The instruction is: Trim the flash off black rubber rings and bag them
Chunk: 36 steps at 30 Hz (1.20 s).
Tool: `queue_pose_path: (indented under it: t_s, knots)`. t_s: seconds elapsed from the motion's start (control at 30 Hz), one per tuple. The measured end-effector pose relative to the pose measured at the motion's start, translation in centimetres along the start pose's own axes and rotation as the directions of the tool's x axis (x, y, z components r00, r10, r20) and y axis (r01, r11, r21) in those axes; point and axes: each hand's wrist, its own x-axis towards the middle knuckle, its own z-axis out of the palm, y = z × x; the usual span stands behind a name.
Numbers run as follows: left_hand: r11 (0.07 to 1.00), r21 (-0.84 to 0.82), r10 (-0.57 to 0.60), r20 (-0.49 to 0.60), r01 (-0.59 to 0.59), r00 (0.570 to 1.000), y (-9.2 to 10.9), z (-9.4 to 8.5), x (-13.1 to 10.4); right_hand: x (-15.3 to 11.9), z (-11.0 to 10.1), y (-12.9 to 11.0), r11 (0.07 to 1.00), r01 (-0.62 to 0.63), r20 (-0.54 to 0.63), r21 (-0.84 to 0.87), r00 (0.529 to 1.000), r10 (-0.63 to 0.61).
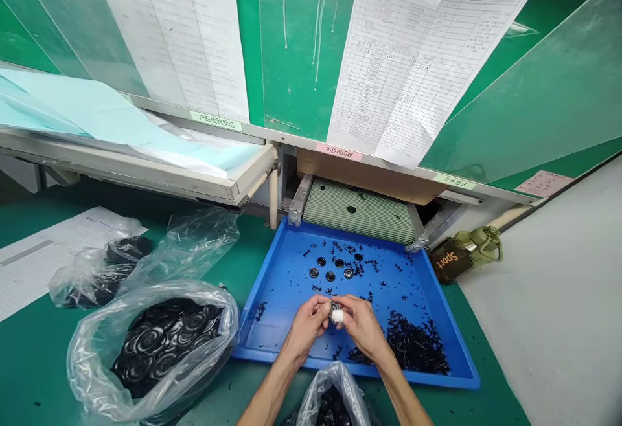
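Above the front part of the blue tray (286, 338), my left hand (310, 324) and my right hand (358, 324) meet. Both are closed, with their fingertips pinching a small dark round part (334, 307) between them. A white wrap covers one finger of my right hand. Farther back in the tray lie several black round parts (330, 276) among scattered black scraps. A heap of black scraps (418, 343) fills the tray's front right.
A conveyor (359, 211) ends at the tray's back edge. Left stands an open bag of black discs (168, 342), with a smaller bag (104, 270) behind. Another bag (333, 403) sits between my forearms. A bottle (466, 254) leans right of the tray.
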Motion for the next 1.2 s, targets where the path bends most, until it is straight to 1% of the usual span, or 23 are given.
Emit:
queue_pose_path:
  t_s: [0.07,0.13,0.2,0.27,0.3,0.33,0.37,0.4,0.43,0.47,0.5,0.6,0.67,0.7,0.73,0.8,0.87,0.93,0.97,1.0,1.1,1.17,1.2]
  knots:
    - [1.000,0.024,0.008,-0.024,-0.008,1.000,-0.1,0.1,0.0,-0.1,0.0,-0.1,0.996,0.047,0.010,-0.081,0.999,-0.047]
    - [0.999,0.033,0.026,-0.042,-0.025,0.999,-0.2,0.1,0.1,0.1,0.5,0.2,0.993,0.034,-0.013,-0.110,0.999,-0.035]
    - [0.999,0.018,0.037,-0.068,-0.036,0.997,-0.3,0.1,0.2,0.8,1.0,0.6,0.996,0.010,0.004,-0.090,1.000,-0.010]
    - [0.999,-0.015,0.038,-0.126,-0.041,0.991,-0.4,-0.1,0.3,2.3,0.8,0.8,0.993,0.035,0.042,-0.116,0.999,-0.030]
    - [0.998,-0.035,0.036,-0.167,-0.043,0.985,-0.4,-0.2,0.3,3.3,0.2,0.7,0.983,0.069,0.030,-0.170,0.997,-0.065]
    - [0.998,-0.053,0.030,-0.202,-0.041,0.979,-0.4,-0.3,0.3,4.6,-0.7,0.4,0.964,0.103,-0.014,-0.246,0.994,-0.110]
    - [0.997,-0.068,0.019,-0.228,-0.035,0.974,-0.3,-0.4,0.3,6.1,-1.8,0.1,0.932,0.119,-0.094,-0.343,0.983,-0.161]
    - [0.997,-0.078,0.007,-0.242,-0.027,0.970,-0.2,-0.4,0.2,7.8,-3.1,-0.4,0.895,0.103,-0.195,-0.433,0.959,-0.204]
    - [0.996,-0.086,-0.002,-0.249,-0.020,0.969,0.0,-0.4,0.2,9.7,-4.5,-0.9,0.865,0.059,-0.271,-0.498,0.937,-0.220]
    - [0.996,-0.093,-0.008,-0.249,-0.015,0.968,0.2,-0.4,0.1,11.6,-5.8,-1.4,0.846,-0.021,-0.354,-0.533,0.913,-0.200]
    - [0.995,-0.102,-0.012,-0.248,-0.014,0.969,0.4,-0.4,0.0,13.4,-7.0,-1.9,0.832,-0.128,-0.432,-0.540,0.891,-0.143]
    - [0.989,-0.142,0.003,-0.250,-0.039,0.968,0.8,-0.2,-0.1,18.0,-9.2,-2.6,0.831,-0.234,-0.492,-0.505,0.869,-0.054]
    - [0.987,-0.153,0.013,-0.232,-0.050,0.973,0.8,-0.1,-0.1,19.6,-9.7,-2.8,0.838,-0.257,-0.498,-0.482,0.867,-0.021]
    - [0.986,-0.160,0.017,-0.226,-0.055,0.974,0.7,-0.1,-0.1,19.8,-9.7,-2.8,0.842,-0.255,-0.496,-0.475,0.868,-0.016]
    - [0.983,-0.174,0.018,-0.221,-0.057,0.975,0.7,-0.2,0.0,19.5,-9.5,-2.8,0.848,-0.241,-0.486,-0.472,0.874,-0.023]
    - [0.975,-0.215,0.010,-0.222,-0.059,0.975,0.6,-0.3,0.1,17.6,-8.7,-2.8,0.864,-0.173,-0.434,-0.473,0.899,-0.058]
    - [0.970,-0.235,0.008,-0.238,-0.065,0.971,0.6,-0.3,0.2,14.2,-7.1,-2.6,0.878,-0.082,-0.334,-0.472,0.938,-0.092]
    - [0.976,-0.209,0.000,-0.242,-0.053,0.970,0.6,-0.2,0.2,10.1,-5.0,-2.1,0.896,-0.003,-0.196,-0.444,0.976,-0.094]
    - [0.981,-0.189,-0.004,-0.240,-0.042,0.971,0.5,-0.2,0.3,8.1,-3.8,-1.7,0.908,0.043,-0.116,-0.416,0.988,-0.100]
    - [0.985,-0.169,-0.010,-0.231,-0.029,0.973,0.5,-0.1,0.3,6.3,-2.6,-1.2,0.938,0.101,-0.033,-0.333,0.992,-0.119]
    - [0.996,-0.087,-0.034,-0.207,0.016,0.978,0.1,0.2,0.4,2.5,0.2,0.1,0.954,0.198,0.018,-0.224,0.980,-0.199]
    - [0.999,-0.023,-0.033,-0.206,0.029,0.978,-0.1,0.3,0.3,1.5,1.3,0.6,0.958,0.207,-0.003,-0.196,0.977,-0.212]
    - [1.000,0.005,-0.025,-0.200,0.027,0.980,-0.1,0.4,0.3,1.3,1.6,0.7,0.966,0.188,-0.017,-0.178,0.981,-0.194]
